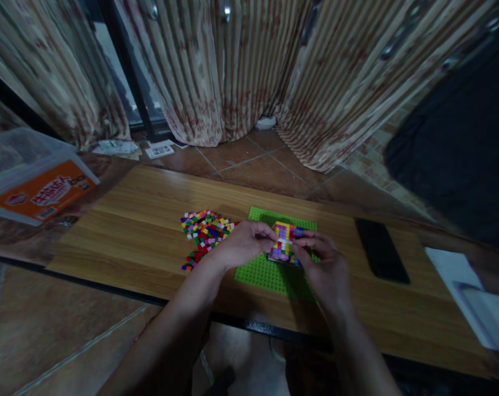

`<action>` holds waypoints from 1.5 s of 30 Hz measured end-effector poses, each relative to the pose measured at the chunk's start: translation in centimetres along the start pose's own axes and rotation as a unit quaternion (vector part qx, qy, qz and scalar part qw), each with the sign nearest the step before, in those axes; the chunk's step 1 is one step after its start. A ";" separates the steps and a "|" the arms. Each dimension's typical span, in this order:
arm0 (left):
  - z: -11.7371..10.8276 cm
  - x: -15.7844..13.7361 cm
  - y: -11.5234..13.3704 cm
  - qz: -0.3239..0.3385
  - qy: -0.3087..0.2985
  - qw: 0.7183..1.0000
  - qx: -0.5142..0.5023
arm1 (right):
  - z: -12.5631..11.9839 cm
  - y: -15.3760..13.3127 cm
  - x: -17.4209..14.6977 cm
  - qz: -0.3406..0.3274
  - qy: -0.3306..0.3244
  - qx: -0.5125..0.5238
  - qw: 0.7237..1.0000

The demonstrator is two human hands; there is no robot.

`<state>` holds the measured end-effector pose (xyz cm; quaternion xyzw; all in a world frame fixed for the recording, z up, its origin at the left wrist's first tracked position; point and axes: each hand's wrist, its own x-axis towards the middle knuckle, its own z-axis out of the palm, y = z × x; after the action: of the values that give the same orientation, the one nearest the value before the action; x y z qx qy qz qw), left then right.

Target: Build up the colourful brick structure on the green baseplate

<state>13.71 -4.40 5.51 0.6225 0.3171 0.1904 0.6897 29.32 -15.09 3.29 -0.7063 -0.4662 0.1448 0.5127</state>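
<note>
A small multicoloured block of toy bricks (283,242) is over the green studded baseplate (257,278). At its left side, my left hand (247,242) grips the block between thumb and fingers. My right hand (323,264) closes on the block's right side, its thumb and fingertips near the white bricks in the middle. Whether the block rests on the baseplate or is lifted a little, I cannot tell. To the left of the baseplate lies a heap of loose coloured bricks (206,228), partly hidden by my left hand and forearm.
A black phone (382,250) lies on the wooden table (121,231) to the right. White papers (455,269) are at the right end. A clear plastic box with an orange label (43,192) stands at the left. Striped curtains (249,66) hang behind.
</note>
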 end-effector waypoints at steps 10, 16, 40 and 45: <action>0.2 -0.2 0.1 -0.006 0.006 1.000 -0.018 | 0.6 -0.4 0.0 0.017 0.032 -0.019 0.999; 0.2 -0.2 0.4 -0.013 0.008 1.000 -0.019 | 0.7 -0.3 0.0 0.020 0.034 -0.013 0.999; 0.1 0.0 0.0 0.000 0.016 1.000 -0.004 | 0.2 -0.4 -0.3 -0.019 0.004 -0.041 0.999; 0.2 -0.1 0.0 -0.002 0.018 1.000 -0.007 | -0.1 -0.2 -0.2 -0.019 -0.013 -0.013 1.000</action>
<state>13.75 -4.58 5.49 0.6140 0.3290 0.2024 0.6884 29.18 -15.29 3.44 -0.7022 -0.4878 0.1380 0.4999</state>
